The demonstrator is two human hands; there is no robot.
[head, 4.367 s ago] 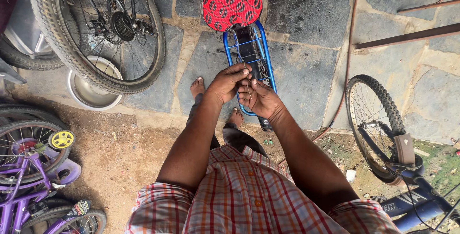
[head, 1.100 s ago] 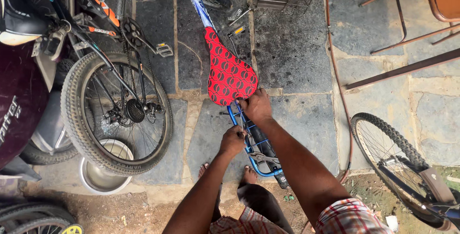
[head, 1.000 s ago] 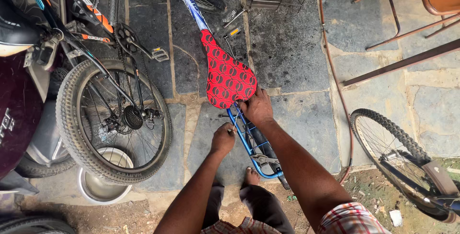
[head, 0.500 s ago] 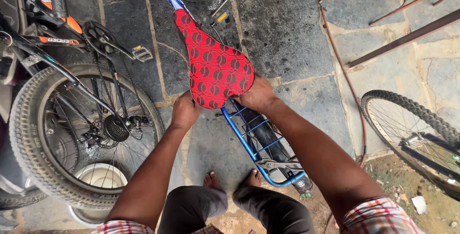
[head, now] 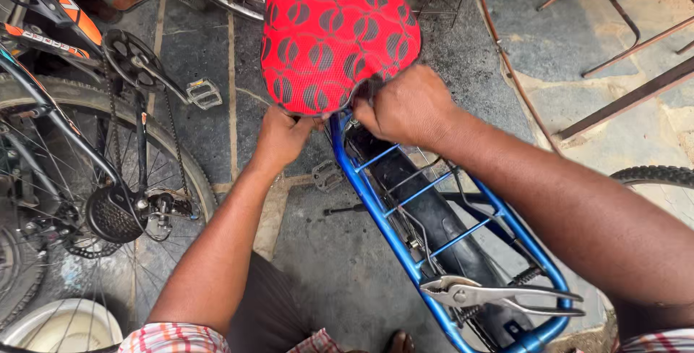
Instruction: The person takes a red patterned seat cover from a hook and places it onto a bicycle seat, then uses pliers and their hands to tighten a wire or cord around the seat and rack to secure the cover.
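At the near edge of the red patterned saddle cover, both hands pinch its hem: the left hand grips the left side of the rim, the right hand is closed on the right side beside the blue rear carrier rack. On the rack's near end lie silver pliers, resting across its bars above the black tyre. Left of the arms stands another bicycle's rear wheel with chain and pedal. Stone-slab floor lies beneath.
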